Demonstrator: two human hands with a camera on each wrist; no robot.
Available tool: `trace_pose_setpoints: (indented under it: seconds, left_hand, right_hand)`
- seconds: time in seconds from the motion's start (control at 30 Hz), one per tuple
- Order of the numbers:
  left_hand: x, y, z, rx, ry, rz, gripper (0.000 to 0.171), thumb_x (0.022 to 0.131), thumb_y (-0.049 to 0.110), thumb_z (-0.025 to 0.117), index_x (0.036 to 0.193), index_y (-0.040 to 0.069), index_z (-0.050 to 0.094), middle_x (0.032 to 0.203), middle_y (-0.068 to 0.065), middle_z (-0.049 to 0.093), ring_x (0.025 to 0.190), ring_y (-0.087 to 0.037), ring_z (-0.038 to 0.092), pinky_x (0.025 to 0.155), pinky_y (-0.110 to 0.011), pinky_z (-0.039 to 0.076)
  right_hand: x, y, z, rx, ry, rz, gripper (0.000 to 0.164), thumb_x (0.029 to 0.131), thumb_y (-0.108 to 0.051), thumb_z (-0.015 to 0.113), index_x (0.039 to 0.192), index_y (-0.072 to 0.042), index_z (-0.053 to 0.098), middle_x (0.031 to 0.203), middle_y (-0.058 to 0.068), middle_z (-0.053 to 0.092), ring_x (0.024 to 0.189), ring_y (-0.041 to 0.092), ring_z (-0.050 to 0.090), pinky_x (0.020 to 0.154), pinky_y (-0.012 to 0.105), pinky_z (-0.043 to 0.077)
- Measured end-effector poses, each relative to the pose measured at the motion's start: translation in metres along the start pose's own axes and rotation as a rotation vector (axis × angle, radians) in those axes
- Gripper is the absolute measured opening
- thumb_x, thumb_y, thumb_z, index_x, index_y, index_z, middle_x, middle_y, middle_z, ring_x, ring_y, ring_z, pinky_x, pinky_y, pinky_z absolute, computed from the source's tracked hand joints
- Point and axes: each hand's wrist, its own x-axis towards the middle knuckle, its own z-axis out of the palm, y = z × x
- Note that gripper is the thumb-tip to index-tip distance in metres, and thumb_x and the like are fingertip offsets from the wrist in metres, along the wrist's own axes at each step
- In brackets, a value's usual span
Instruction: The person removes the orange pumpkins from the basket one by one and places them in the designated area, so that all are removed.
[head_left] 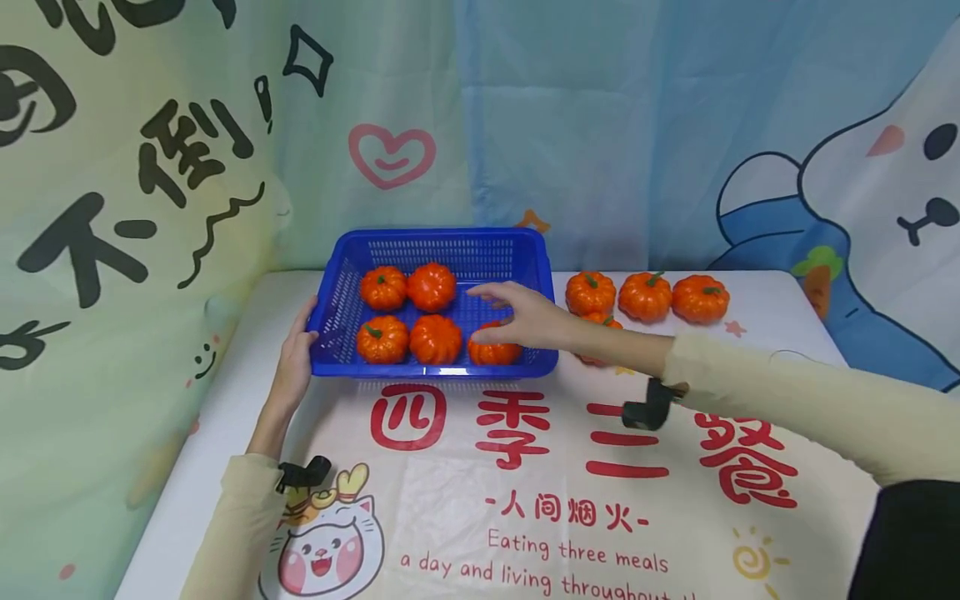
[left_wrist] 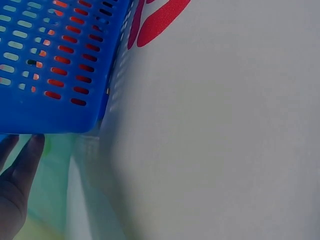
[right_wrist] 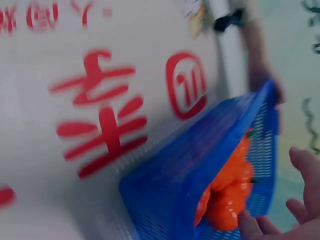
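A blue perforated plastic basket (head_left: 435, 371) stands toward the back of the table, with several small orange pumpkins (head_left: 383, 289) inside. My left hand (head_left: 291, 367) is at its left side. In the left wrist view the fingers (left_wrist: 31, 160) look straight, their tips right at the basket's rim (left_wrist: 50, 127). Over the right part of the basket, my right hand (head_left: 525, 317) has its fingers spread and holds nothing. It partly covers the front-right pumpkin (head_left: 495, 350). In the right wrist view, fingertips (right_wrist: 247, 222) appear close to a pumpkin (right_wrist: 225, 207) in the basket.
Right of the basket, a row of three pumpkins (head_left: 645, 296) lies on the table, with more orange in front partly hidden by my right forearm. A printed cloth (head_left: 450, 517) covers the table. Behind hangs a cartoon curtain (head_left: 555, 125).
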Motion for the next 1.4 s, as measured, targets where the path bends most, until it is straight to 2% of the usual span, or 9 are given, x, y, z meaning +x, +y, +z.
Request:
trace_pose_setpoints:
  seconds: [0.17, 0.33, 0.53, 0.63, 0.8, 0.97, 1.07, 1.2, 1.4]
  left_hand:
    - [-0.007, 0.02, 0.002, -0.017, -0.019, -0.002, 0.059, 0.097, 0.009, 0.025, 0.156, 0.014, 0.021, 0.164, -0.01, 0.014, 0.151, -0.031, 0.012, 0.124, -0.049, 0.007]
    - [-0.012, 0.029, 0.004, 0.009, -0.013, 0.012, 0.059, 0.096, 0.007, 0.025, 0.155, 0.009, 0.021, 0.164, -0.011, 0.015, 0.151, -0.03, 0.013, 0.124, -0.047, 0.008]
    - [-0.003, 0.015, 0.001, -0.011, -0.013, 0.004, 0.059, 0.097, 0.01, 0.024, 0.156, 0.016, 0.021, 0.164, -0.008, 0.015, 0.151, -0.03, 0.014, 0.124, -0.048, 0.008]
    - [0.003, 0.003, -0.001, 0.007, -0.008, 0.01, 0.059, 0.098, 0.013, 0.024, 0.156, 0.021, 0.021, 0.164, -0.005, 0.015, 0.151, -0.028, 0.014, 0.124, -0.048, 0.007]
    - [0.004, -0.006, -0.001, 0.032, 0.006, 0.036, 0.058, 0.099, 0.017, 0.023, 0.156, 0.024, 0.021, 0.164, -0.003, 0.015, 0.151, -0.028, 0.014, 0.124, -0.049, 0.008]
    - [-0.006, 0.015, 0.0, 0.011, -0.013, 0.021, 0.058, 0.098, 0.012, 0.024, 0.156, 0.017, 0.021, 0.164, -0.008, 0.015, 0.151, -0.03, 0.013, 0.124, -0.049, 0.007]
    - [-0.01, 0.027, 0.0, 0.013, -0.024, 0.005, 0.059, 0.097, 0.008, 0.024, 0.156, 0.011, 0.02, 0.164, -0.011, 0.014, 0.151, -0.032, 0.012, 0.124, -0.05, 0.007]
    - [-0.003, 0.014, 0.0, 0.03, -0.021, 0.004, 0.059, 0.098, 0.01, 0.024, 0.156, 0.017, 0.021, 0.164, -0.008, 0.015, 0.151, -0.03, 0.014, 0.124, -0.049, 0.008]
    - [0.003, -0.004, -0.001, 0.019, -0.005, 0.005, 0.059, 0.098, 0.012, 0.025, 0.156, 0.023, 0.022, 0.164, -0.003, 0.015, 0.151, -0.026, 0.014, 0.124, -0.047, 0.008]
  right_hand:
    - [0.054, -0.002, 0.02, -0.137, -0.161, 0.034, 0.071, 0.086, -0.032, 0.071, 0.147, -0.01, 0.041, 0.149, 0.019, 0.044, 0.137, 0.035, 0.043, 0.11, 0.048, 0.041]
    - [0.08, -0.007, 0.042, -0.233, -0.263, 0.075, 0.074, 0.086, -0.032, 0.071, 0.149, -0.011, 0.038, 0.151, 0.014, 0.041, 0.14, 0.029, 0.038, 0.118, 0.045, 0.03]
    - [0.09, -0.014, 0.058, -0.278, -0.249, 0.089, 0.075, 0.085, -0.03, 0.072, 0.149, -0.012, 0.037, 0.149, 0.014, 0.044, 0.136, 0.03, 0.04, 0.116, 0.045, 0.033]
    - [0.092, -0.015, 0.061, -0.288, -0.232, 0.095, 0.075, 0.085, -0.031, 0.073, 0.148, -0.014, 0.038, 0.148, 0.014, 0.045, 0.135, 0.029, 0.04, 0.115, 0.045, 0.035]
    - [0.094, -0.015, 0.063, -0.286, -0.218, 0.083, 0.074, 0.083, -0.03, 0.075, 0.147, -0.014, 0.04, 0.146, 0.012, 0.047, 0.134, 0.028, 0.041, 0.115, 0.044, 0.035]
    - [0.085, -0.018, 0.058, -0.332, -0.138, 0.028, 0.073, 0.078, -0.033, 0.079, 0.141, -0.014, 0.047, 0.134, 0.013, 0.054, 0.12, 0.025, 0.048, 0.105, 0.04, 0.045]
    - [0.069, -0.026, 0.038, -0.35, -0.092, 0.023, 0.075, 0.078, -0.035, 0.079, 0.143, -0.015, 0.047, 0.13, 0.015, 0.053, 0.116, 0.027, 0.051, 0.1, 0.041, 0.049]
    - [0.033, -0.031, -0.004, -0.348, -0.011, 0.015, 0.075, 0.077, -0.036, 0.08, 0.143, -0.018, 0.047, 0.129, 0.014, 0.053, 0.114, 0.027, 0.051, 0.096, 0.044, 0.051]
    - [-0.036, -0.023, -0.058, -0.344, 0.093, 0.049, 0.074, 0.077, -0.035, 0.08, 0.141, -0.018, 0.048, 0.13, 0.016, 0.054, 0.117, 0.032, 0.05, 0.089, 0.051, 0.054]
